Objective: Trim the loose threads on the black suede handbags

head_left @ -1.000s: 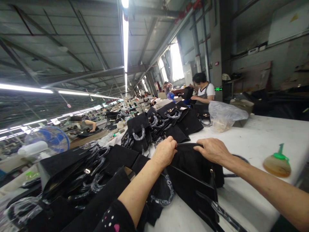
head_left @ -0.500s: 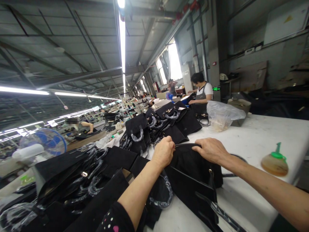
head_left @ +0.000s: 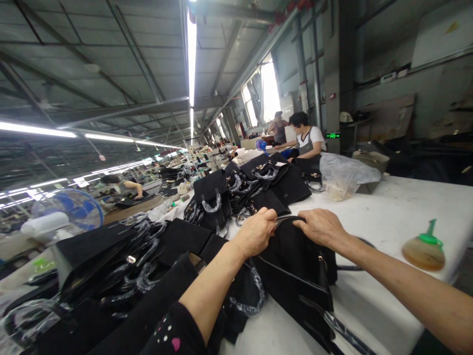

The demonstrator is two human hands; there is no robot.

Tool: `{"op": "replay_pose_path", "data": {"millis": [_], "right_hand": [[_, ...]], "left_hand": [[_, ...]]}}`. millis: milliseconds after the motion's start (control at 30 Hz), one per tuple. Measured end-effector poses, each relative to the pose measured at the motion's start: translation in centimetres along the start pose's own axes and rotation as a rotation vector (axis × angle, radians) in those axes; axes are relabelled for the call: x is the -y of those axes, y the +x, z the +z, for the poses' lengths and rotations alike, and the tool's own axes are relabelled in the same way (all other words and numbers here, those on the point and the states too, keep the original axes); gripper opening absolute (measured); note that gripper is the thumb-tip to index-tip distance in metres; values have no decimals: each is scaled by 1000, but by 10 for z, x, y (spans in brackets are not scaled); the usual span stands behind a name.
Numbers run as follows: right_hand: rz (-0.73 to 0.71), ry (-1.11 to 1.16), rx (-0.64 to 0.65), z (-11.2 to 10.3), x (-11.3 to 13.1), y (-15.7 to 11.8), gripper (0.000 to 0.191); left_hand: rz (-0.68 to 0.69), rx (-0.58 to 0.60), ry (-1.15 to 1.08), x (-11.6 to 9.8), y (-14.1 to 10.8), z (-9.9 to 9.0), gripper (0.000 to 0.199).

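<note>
On my feed I can't identify the pale strip (head_left: 286, 218) by the left hand (head_left: 257, 230). The bottom edge crops the bag (head_left: 297, 256) at its strap (head_left: 345, 328), and the sleeve (head_left: 179, 328); far machines (head_left: 207, 161) are too small.

Glaring tube lights (head_left: 191, 59), dim ceiling (head_left: 158, 29)

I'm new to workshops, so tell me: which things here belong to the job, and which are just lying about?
Belong:
soft, black, fabric-looking bag, edge gripped by left hand and right hand
probably piled black bags with plastic-wrapped handles

Apparently just lying about:
squat, green-capped bottle of amber liquid
crumpled clear plastic bag
</note>
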State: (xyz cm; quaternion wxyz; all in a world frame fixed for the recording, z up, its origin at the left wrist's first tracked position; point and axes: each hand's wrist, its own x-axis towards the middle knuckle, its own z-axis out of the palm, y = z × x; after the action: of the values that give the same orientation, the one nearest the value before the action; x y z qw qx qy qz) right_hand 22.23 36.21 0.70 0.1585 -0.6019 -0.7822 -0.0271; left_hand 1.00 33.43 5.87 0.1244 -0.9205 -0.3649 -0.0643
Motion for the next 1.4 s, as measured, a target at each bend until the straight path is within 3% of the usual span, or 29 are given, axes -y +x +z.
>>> {"op": "replay_pose_path", "data": {"millis": [200, 367, 633, 733, 900, 1167, 1400], "right_hand": [[-55, 21, -19, 2, -2, -1, 37], [-68, 61, -16, 2, -4, 1, 39], [-88, 96, -22, 1, -5, 1, 42], [-101, 79, -43, 3, -6, 1, 43], [-127, 104, -40, 4, -7, 2, 42], [-133, 121, -29, -2, -3, -3, 41], [-127, 151, -23, -3, -3, -4, 38]], "left_hand": [[-215, -203, -233, 10, -10, 15, 13], [-394, -233, -277, 15, -9, 26, 13], [-532, -237, -264, 13, -6, 29, 11], [-540, -231, -249, 13, -5, 28, 12], [-399, -235, -242, 14, -6, 25, 7], [-339, -181, -197, 10, 0, 20, 15], [-426, -240, -169, 6, 1, 20, 5]]}}
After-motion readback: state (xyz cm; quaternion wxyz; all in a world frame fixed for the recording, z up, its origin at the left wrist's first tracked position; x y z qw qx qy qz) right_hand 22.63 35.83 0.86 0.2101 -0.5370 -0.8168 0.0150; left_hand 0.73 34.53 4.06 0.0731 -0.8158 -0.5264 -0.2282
